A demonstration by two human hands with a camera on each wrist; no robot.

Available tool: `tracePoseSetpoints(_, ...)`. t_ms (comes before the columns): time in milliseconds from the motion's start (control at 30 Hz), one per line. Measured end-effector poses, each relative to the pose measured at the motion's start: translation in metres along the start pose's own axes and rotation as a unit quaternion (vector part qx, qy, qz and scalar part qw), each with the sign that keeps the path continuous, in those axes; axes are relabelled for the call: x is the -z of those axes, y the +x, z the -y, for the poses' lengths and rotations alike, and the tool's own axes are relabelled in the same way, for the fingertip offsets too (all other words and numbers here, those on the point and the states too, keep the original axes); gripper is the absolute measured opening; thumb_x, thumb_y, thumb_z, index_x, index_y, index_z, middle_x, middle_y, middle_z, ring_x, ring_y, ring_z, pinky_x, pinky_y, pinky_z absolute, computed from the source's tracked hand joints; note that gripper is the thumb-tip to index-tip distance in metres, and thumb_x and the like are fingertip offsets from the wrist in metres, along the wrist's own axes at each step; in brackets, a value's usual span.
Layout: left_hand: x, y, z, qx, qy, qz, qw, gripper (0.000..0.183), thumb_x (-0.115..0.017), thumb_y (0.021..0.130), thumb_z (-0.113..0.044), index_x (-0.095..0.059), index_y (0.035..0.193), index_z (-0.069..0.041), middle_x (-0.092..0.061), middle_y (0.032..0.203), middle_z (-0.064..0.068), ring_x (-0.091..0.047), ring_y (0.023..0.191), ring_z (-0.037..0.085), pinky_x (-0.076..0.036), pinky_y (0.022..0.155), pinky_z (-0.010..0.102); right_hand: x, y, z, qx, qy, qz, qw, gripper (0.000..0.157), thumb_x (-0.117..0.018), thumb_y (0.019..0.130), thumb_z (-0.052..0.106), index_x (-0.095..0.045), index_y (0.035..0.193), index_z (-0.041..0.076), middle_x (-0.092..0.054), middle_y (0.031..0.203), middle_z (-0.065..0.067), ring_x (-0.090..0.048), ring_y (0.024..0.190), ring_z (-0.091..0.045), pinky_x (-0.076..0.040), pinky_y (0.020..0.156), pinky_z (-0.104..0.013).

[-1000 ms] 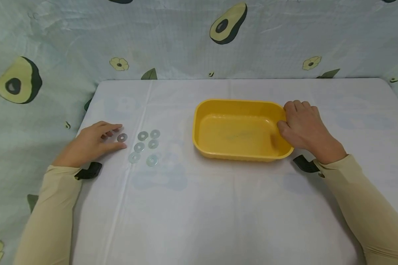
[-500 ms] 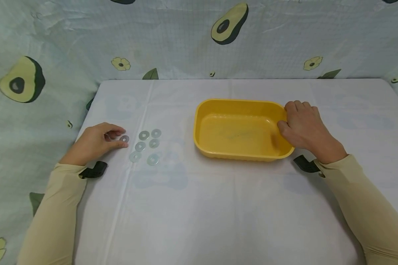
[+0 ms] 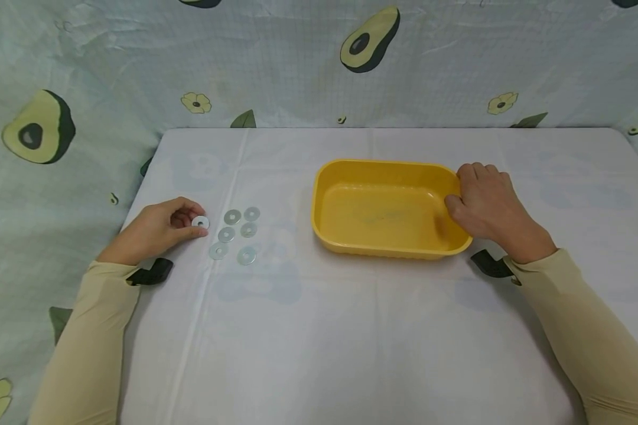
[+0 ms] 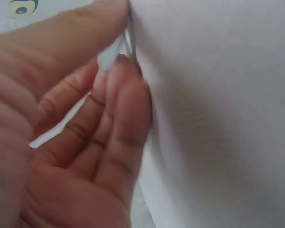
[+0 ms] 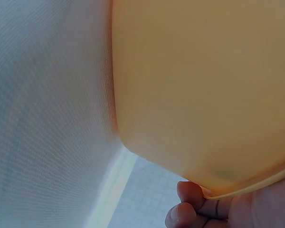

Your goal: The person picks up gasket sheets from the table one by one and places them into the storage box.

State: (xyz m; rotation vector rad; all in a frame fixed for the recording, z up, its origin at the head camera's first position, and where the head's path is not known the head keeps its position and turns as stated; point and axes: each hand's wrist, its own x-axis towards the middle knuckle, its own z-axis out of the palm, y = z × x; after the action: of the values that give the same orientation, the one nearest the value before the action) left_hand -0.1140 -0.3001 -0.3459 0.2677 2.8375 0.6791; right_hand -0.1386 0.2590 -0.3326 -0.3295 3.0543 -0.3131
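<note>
At the left of the table in the head view, my left hand (image 3: 156,230) pinches a round metal washer (image 3: 200,222) between thumb and fingers. The washer is tilted, and its hole shows. Just right of that hand, several more washers (image 3: 226,235) lie flat in a loose group. Over on the right, my right hand (image 3: 489,203) grips the right end of a yellow plastic basin (image 3: 388,252), thumb on the inner side. In the right wrist view, fingertips (image 5: 183,214) show under the basin's rim. Inside the basin only its bare floor shows.
A white cloth covers the table (image 3: 319,330). Behind and to the left hangs a pale cloth (image 3: 276,65) printed with avocados and flowers. A dark wrist mount (image 3: 150,273) is on the left wrist, another (image 3: 490,264) on the right.
My left hand has shifted slightly right and its thumb and fingers have come together on the washer, which now tilts up. The right hand and basin have stayed in place.
</note>
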Motion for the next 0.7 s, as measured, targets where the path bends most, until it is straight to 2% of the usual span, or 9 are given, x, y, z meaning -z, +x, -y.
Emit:
tracePoseSetpoints(167, 0.0015, -0.0013, -0.0004, -0.009, -0.005, 0.0, 1.0, 0.042, -0.08, 0.091, -0.033, -0.07, 0.127, -0.013, -0.073, 0.106, 0.007, -0.062, 0.088, 0.005, -0.046, 0.077, 0.011, -0.0004, 0.0, -0.0003, 0.0, 0.002, -0.002, 1.0, 0.037, -0.037, 0.097, 0.019, -0.048, 0.113, -0.012, -0.05, 0.099, -0.024, -0.042, 0.092, -0.041, -0.035, 0.082, -0.052)
tracePoseSetpoints(300, 0.0015, -0.0019, -0.0003, -0.007, -0.018, -0.005, 0.9998, 0.04, -0.081, 0.091, -0.031, -0.072, 0.125, -0.012, -0.073, 0.105, 0.007, -0.06, 0.085, -0.001, -0.046, 0.075, 0.009, 0.0001, 0.0004, 0.0006, 0.002, -0.001, -0.008, 1.0, 0.036, -0.038, 0.096, 0.019, -0.049, 0.112, -0.011, -0.049, 0.097, -0.024, -0.043, 0.09, -0.04, -0.035, 0.081, -0.051)
tracePoseSetpoints(567, 0.0002, -0.0019, -0.003, -0.027, -0.018, -0.01, 0.9994, 0.031, -0.082, 0.09, -0.022, -0.076, 0.119, -0.01, -0.074, 0.1, 0.007, -0.059, 0.082, 0.001, -0.046, 0.072, 0.011, 0.001, 0.0011, 0.0015, -0.004, 0.002, 0.0, 1.0, 0.037, -0.038, 0.096, 0.019, -0.049, 0.113, -0.012, -0.05, 0.098, -0.024, -0.043, 0.091, -0.041, -0.036, 0.083, -0.052)
tracePoseSetpoints(700, -0.0005, -0.0036, -0.0042, -0.045, -0.024, -0.014, 0.9986, 0.028, -0.081, 0.09, -0.016, -0.076, 0.118, -0.013, -0.072, 0.098, 0.006, -0.059, 0.082, 0.002, -0.046, 0.072, 0.01, -0.0001, 0.0018, 0.0012, -0.006, 0.007, 0.003, 1.0, 0.039, -0.038, 0.097, 0.019, -0.049, 0.116, -0.013, -0.051, 0.101, -0.026, -0.043, 0.094, -0.042, -0.037, 0.085, -0.055)
